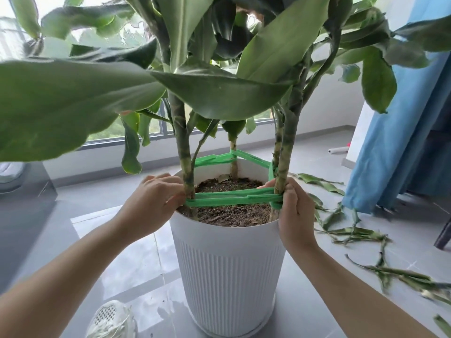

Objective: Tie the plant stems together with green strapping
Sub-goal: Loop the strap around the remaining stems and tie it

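The left hand point(152, 200) pinches the green strapping point(234, 198) against the near-left stem point(185, 164), fingers curled at the rim of the white ribbed pot point(227, 264). From there the strapping runs in doubled bands rightward over the soil point(229, 213) to the right hand point(294, 211), which grips the near-right stem point(284, 167) together with the strapping wound around it. Beyond both hands, more strapping loops past a rear stem point(233, 154) (thinner than the others). Cut leaves point(351, 232) lie on the floor right of the right hand.
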Demonstrator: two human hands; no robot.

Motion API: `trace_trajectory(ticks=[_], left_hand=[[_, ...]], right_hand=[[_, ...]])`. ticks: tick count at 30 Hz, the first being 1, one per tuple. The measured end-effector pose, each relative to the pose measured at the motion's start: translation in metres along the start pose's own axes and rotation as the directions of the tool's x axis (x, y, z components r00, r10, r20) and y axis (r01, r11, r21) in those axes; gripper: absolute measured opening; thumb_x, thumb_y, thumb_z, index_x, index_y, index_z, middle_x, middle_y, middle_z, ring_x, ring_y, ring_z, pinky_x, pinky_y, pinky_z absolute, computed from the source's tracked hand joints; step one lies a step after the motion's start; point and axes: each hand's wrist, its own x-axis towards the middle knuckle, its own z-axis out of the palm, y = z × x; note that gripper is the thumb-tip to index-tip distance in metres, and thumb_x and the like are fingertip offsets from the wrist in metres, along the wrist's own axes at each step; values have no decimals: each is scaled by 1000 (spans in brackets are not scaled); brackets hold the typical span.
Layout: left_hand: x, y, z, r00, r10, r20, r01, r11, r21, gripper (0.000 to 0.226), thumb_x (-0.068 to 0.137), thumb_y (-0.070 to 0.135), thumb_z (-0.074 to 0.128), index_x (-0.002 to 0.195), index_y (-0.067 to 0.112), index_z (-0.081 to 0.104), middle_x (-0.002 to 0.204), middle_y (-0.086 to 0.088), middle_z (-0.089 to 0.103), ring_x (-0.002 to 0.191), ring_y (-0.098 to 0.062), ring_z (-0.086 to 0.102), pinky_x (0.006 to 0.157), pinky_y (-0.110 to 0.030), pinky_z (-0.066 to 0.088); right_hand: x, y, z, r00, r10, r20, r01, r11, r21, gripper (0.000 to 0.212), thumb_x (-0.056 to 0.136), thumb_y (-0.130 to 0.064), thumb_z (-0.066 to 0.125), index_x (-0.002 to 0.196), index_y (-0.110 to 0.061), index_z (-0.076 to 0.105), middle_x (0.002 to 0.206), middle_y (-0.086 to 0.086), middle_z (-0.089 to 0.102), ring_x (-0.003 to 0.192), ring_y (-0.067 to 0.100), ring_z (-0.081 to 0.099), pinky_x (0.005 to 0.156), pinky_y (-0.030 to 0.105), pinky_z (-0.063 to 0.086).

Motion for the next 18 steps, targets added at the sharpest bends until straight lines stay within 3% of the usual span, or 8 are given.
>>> trace_trajectory(ticks=[4, 7, 9, 12, 15, 18], left_hand=[[5, 2, -9, 999, 24, 26, -24, 1000, 12, 21, 87, 32, 54, 93, 26, 73, 89, 24, 64, 88, -8, 54, 80, -38, 42], [9, 5, -18, 995, 99, 31, -99, 995, -13, 14, 87, 21, 58, 85, 20, 72, 83, 36, 50, 81, 3, 47, 78, -27, 45], [13, 4, -25, 993, 101, 61, -100, 995, -18, 12, 87, 14, 61, 85, 19, 72, 83, 29, 56, 79, -1, 55, 78, -28, 51], [12, 3, -32, 987, 95, 127, -94, 995, -13, 16, 87, 21, 58, 91, 20, 74, 89, 18, 65, 80, -4, 64, 78, -27, 54], [8, 5, -31, 980, 87, 178, -89, 996, 5, 20, 87, 23, 57, 96, 18, 74, 94, 11, 70, 79, -5, 65, 75, -29, 56], [4, 6, -32, 980, 64, 189, -67, 998, 9, 18, 89, 22, 58, 95, 18, 74, 85, 12, 67, 70, 0, 61, 69, -26, 53]], right_hand=[[0, 1, 1, 1000, -18, -7, 18, 999, -46, 44, 88, -27, 25, 82, -12, 66, 60, 15, 57, 54, 16, 48, 49, 25, 38], [1, 3, 1, 999, -27, -26, 24, 994, -103, 45, 88, -27, 23, 82, -14, 66, 59, 11, 57, 55, 15, 49, 53, 25, 37], [1, 5, 1, 999, -27, -34, 22, 991, -135, 45, 88, -27, 23, 83, -16, 66, 58, 8, 56, 57, 17, 50, 56, 27, 36], [1, 4, 2, 999, -28, -37, 23, 989, -143, 46, 88, -27, 22, 83, -15, 66, 58, 9, 56, 58, 18, 51, 56, 29, 37], [1, 4, 2, 999, -33, -41, 27, 988, -149, 46, 88, -27, 22, 82, -15, 66, 57, 7, 56, 56, 15, 50, 56, 29, 37], [1, 4, 1, 998, -42, -37, 36, 987, -156, 46, 88, -26, 22, 83, -14, 66, 56, 8, 56, 56, 16, 48, 56, 29, 36]])
